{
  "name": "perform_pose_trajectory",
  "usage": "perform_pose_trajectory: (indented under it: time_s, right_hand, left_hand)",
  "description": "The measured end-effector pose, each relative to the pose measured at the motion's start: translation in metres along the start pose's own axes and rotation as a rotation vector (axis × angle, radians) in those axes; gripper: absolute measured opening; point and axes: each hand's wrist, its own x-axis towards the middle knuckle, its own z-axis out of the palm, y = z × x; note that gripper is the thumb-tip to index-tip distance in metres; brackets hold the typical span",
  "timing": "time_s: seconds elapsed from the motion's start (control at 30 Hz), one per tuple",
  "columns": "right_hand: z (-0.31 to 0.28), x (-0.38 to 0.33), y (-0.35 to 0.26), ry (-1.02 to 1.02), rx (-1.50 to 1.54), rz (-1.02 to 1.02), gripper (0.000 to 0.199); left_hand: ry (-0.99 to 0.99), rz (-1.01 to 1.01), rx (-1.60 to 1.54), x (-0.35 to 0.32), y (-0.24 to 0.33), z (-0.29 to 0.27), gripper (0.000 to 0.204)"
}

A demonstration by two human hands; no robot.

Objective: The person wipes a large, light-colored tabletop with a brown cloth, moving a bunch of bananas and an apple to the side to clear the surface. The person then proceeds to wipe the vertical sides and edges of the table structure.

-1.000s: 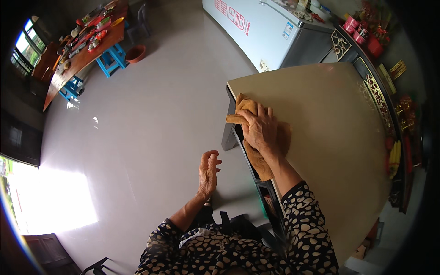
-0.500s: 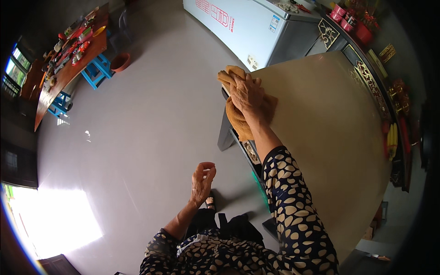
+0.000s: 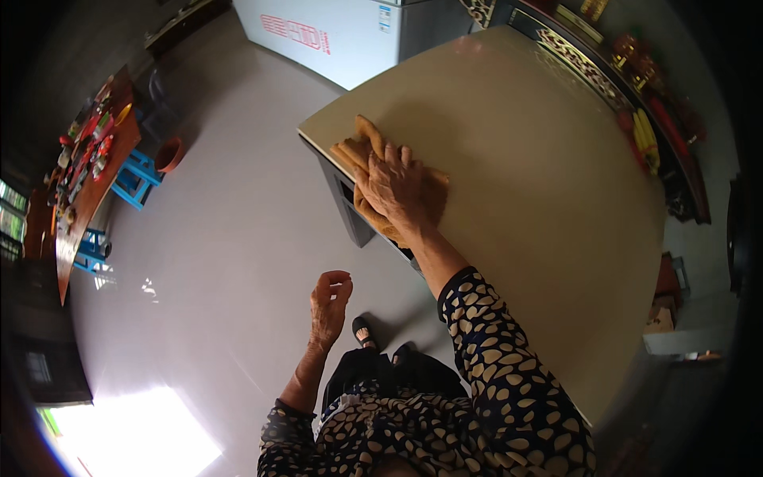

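My right hand (image 3: pixel 391 187) presses on a crumpled orange-brown cloth (image 3: pixel 364 143), its fingers bent over the folds. The cloth lies on the beige tabletop (image 3: pixel 540 230), near the far left corner, and part of it drapes over the left edge. Beside that edge, my left hand (image 3: pixel 327 306) hangs in the air over the floor. Its fingers are loosely curled with a gap between them, and nothing shows in it.
A white chest freezer (image 3: pixel 318 40) stands beyond the table. Along the far right runs a dark carved cabinet (image 3: pixel 588 71) with ornaments. To the left are a cluttered wooden table (image 3: pixel 111 171), blue stools (image 3: pixel 137 179) and a reddish-brown basin (image 3: pixel 168 155).
The view has shifted, showing more of the tabletop. My right hand and the cloth have moved away from the table's far left corner. My left hand keeps nearly the same pose.
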Motion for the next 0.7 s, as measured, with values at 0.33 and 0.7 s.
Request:
perform_pose_trajectory:
  time_s: [0.33, 0.7]
  right_hand:
    - [-0.107, -0.140, 0.070, -0.182, -0.050, 0.025, 0.068]
    - [-0.214, -0.293, 0.146, -0.084, -0.148, 0.318, 0.060]
  left_hand:
    - [-0.204, 0.156, 0.000, -0.029, 0.022, 0.064, 0.021]
    - [-0.125, 0.760, 0.336, -0.039, 0.060, 0.142, 0.018]
